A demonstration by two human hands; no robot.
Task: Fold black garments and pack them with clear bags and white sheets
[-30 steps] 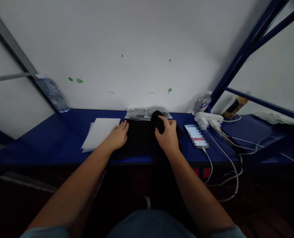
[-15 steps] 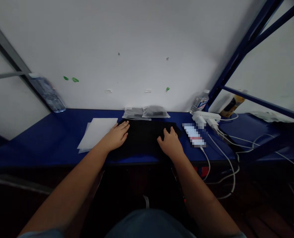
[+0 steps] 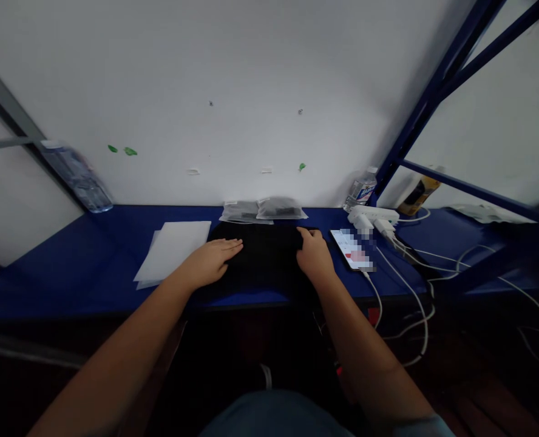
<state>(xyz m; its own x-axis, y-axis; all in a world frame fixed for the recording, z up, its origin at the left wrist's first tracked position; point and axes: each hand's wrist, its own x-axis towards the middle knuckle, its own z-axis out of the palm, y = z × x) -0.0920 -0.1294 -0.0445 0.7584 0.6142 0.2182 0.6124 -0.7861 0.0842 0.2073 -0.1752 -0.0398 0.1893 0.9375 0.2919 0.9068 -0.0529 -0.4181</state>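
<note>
A black cloth [image 3: 269,258] lies folded on the blue desk [image 3: 115,255], its details lost in the dark. My left hand [image 3: 212,261] rests flat on the cloth's left part, fingers stretched toward its middle. At the right edge, my right hand [image 3: 314,252] has its fingers curled on the cloth, with the index finger at the far right corner; they look closed on the fabric. Behind the cloth, two clear plastic bags [image 3: 281,207] lie against the wall. White sheets [image 3: 176,250] are beside my left hand.
A lit phone [image 3: 351,249] on a cable lies right of the cloth, near a white power strip [image 3: 374,213] with plugs and cords. One bottle [image 3: 362,188] stands behind it; a larger bottle [image 3: 81,179] leans at the left.
My right hand's fingers have drawn together at the cloth's right edge. My left hand has shifted slightly, its fingers now pointing more to the right. The view has moved a little.
</note>
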